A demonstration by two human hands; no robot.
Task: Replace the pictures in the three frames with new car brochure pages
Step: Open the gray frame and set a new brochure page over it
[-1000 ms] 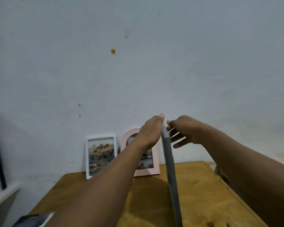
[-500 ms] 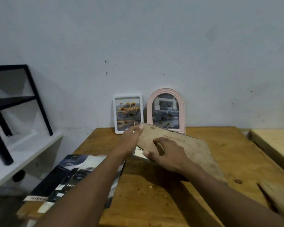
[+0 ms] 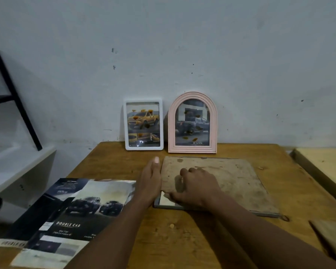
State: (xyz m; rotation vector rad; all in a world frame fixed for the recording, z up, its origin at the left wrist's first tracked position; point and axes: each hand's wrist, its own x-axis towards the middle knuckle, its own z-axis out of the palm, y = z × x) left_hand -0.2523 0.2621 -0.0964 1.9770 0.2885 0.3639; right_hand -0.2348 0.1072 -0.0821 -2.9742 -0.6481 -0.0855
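A big picture frame (image 3: 217, 183) lies face down on the wooden table (image 3: 182, 239). Its back is a brown board (image 3: 231, 177) with dirty marks and stains. A thin grey edge runs along the near side, and a shiny bit of glass (image 3: 166, 199) peeks out at the near left corner. The long side of the frame runs left to right, and the far edge points at the wall (image 3: 163, 45).

The left hand (image 3: 150, 181) lies flat against the left edge of the frame. Its fingers are straight and close together, with the fingertips pointing at the wall. It holds nothing.

The right hand (image 3: 194, 188) rests on top of the brown board near the left corner. Its fingers are bent and press down on the board. The thumb sits at the near left corner, by the shiny bit. I cannot tell if it grips the edge there.

Two smaller frames stand up against the wall, just behind the big one. The white frame (image 3: 144, 124) on the left shows a yellow truck. The pink arched frame (image 3: 192, 123) on the right shows a dark truck.

A car brochure (image 3: 66, 216) lies open on the left part of the table, beside the left arm. It shows dark trucks and the words "DOUBLE CAB".
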